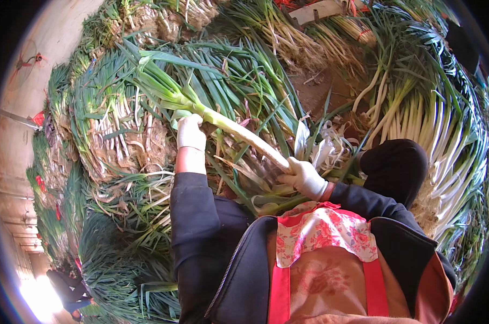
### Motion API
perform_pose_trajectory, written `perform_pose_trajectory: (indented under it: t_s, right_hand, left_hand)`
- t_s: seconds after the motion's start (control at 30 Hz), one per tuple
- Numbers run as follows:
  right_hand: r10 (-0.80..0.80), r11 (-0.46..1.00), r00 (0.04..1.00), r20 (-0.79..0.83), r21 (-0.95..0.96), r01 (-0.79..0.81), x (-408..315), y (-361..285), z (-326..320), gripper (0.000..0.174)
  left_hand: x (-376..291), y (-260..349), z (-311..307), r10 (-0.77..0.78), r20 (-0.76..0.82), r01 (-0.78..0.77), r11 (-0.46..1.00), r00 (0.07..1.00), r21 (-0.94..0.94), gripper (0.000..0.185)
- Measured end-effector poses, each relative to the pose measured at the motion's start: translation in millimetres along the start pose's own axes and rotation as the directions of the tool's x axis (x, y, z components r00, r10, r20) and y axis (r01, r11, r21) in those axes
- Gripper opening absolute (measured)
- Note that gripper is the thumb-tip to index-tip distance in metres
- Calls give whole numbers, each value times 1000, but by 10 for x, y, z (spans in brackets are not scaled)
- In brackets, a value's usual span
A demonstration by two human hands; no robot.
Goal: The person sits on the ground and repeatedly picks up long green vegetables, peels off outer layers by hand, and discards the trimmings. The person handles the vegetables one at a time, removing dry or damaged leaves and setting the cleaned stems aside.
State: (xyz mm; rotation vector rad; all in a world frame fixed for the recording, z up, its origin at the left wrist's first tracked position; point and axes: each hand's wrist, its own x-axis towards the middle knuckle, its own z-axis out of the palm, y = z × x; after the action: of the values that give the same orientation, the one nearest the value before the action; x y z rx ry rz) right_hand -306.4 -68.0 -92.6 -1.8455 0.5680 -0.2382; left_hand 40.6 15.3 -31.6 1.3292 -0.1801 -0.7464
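A long green onion (248,135) lies slantwise in front of me, its leafy green top at the upper left and its pale stalk running down to the right. My left hand (191,131), in a white knit glove, is closed around its leaves just below the fork. In the same kind of glove, my right hand (303,178) grips the lower end of the stalk; the root end is hidden by that hand. Peeled pale skins (329,148) lie in a loose heap just beyond my right hand.
Unpeeled green onions with dry roots (119,141) are heaped at the left. Cleaner white-stalked onions (414,117) lie in a row at the right, past my bent knee (394,162). Further bundles (301,44) lie ahead. Another person (68,289) is at the lower left edge.
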Motion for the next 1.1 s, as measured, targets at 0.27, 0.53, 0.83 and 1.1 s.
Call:
perform_pose_trajectory:
  t_s: [0.27, 0.53, 0.83, 1.1]
  right_hand:
    - [23, 958, 998, 56, 284, -38, 232, 48, -180, 35]
    - [404, 842, 914, 42, 372, -389, 520, 644, -599, 32]
    - [150, 839, 960, 236, 483, -250, -155, -282, -748, 24]
    - [116, 993, 948, 296, -44, -108, -532, -289, -767, 36]
  left_hand:
    - [-772, -642, 667, -255, 439, -222, 588, 862, 778, 28]
    - [-1645, -963, 765, -723, 624, -741, 237, 298, 629, 51]
    - [-371, -206, 165, -171, 108, 177, 983, 979, -53, 40]
    - [-75, 59, -15, 79, -65, -102, 724, 995, -682, 41]
